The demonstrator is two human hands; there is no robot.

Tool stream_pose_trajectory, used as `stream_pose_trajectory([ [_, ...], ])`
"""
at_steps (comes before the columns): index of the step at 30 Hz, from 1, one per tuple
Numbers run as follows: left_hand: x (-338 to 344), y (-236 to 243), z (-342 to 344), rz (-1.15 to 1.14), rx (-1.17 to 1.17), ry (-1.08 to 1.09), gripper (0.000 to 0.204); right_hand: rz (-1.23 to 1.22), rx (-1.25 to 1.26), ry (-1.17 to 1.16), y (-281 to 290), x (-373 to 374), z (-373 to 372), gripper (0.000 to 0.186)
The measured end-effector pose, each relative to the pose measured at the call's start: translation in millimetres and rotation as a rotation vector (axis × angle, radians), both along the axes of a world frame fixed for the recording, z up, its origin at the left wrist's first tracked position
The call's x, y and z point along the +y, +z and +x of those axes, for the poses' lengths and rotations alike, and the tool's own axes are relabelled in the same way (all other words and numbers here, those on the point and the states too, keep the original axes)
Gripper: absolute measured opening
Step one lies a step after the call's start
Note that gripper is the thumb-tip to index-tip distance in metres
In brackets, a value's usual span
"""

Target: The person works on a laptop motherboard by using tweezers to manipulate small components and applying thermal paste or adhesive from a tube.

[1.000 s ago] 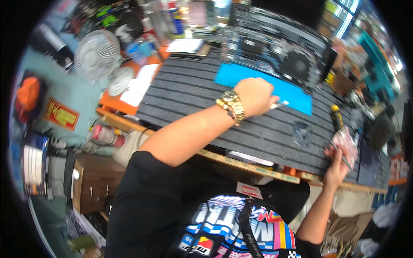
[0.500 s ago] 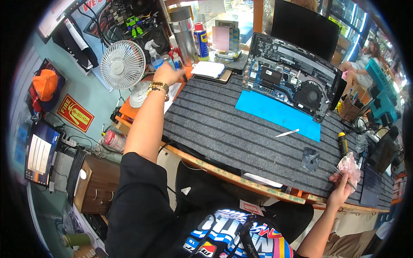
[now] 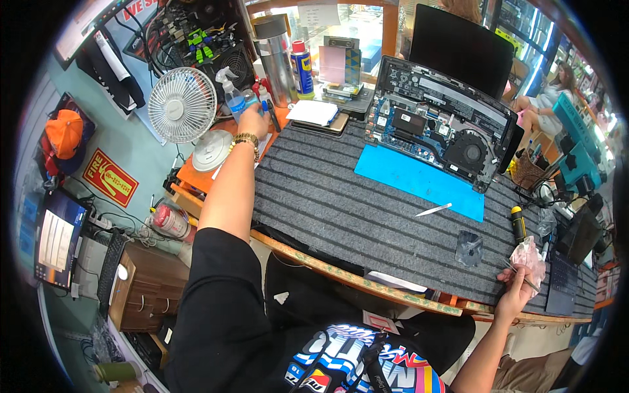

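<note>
Head view: a grey-striped fabric worktop (image 3: 327, 203) is bearing an open-bodied black laptop (image 3: 442, 124); left of the laptop, a blue-and-white spray bottle (image 3: 233, 98) is standing by the left grip (image 3: 253, 122), whose hold is unclear; rightward, the right grip (image 3: 515, 283) is clasping a slim metal tool (image 3: 534, 285).

Electronics repair shop: an opened laptop (image 3: 436, 124) exposes its circuit board (image 3: 409, 139) and cooling fan (image 3: 469, 152) at a carpet-covered desk (image 3: 314, 190); a screwdriver (image 3: 518, 224), a spray can (image 3: 302, 72) and jumbled computer parts (image 3: 200, 46) surround it, with brightly lit shelving (image 3: 527, 26) beyond
</note>
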State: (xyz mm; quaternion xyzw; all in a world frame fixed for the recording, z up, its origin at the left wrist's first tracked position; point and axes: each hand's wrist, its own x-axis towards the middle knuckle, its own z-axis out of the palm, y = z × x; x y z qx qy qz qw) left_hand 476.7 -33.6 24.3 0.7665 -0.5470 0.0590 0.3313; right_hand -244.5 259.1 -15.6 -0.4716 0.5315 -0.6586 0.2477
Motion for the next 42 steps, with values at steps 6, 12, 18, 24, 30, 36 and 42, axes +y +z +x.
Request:
stream_pose_trajectory([
  [6,10,13,-6,-0.022,0.083,0.008,0.031,0.015,-0.014,-0.037,2,0,2,0.027],
  [12,93,74,-32,-0.051,0.070,-0.146,0.038,0.349,0.068,-0.151,21,-10,-12,0.039],
  [18,171,112,-180,-0.003,0.667,-0.706,0.021,0.586,0.894,0.037,68,-64,-7,0.052],
  [24,202,93,-344,0.170,0.682,-1.261,0.015,0.446,0.906,-0.091,93,-39,19,0.035],
  [30,193,52,-442,0.218,0.674,-1.539,0.017,0.344,-0.164,0.655,66,-9,67,0.028],
  [36,175,47,-457,0.007,0.441,-1.658,0.017,0.297,-0.439,0.707,47,-10,50,0.023],
  [42,167,25,-454,0.108,0.442,-1.561,0.028,0.231,-0.214,0.607,40,-16,57,0.021],
])
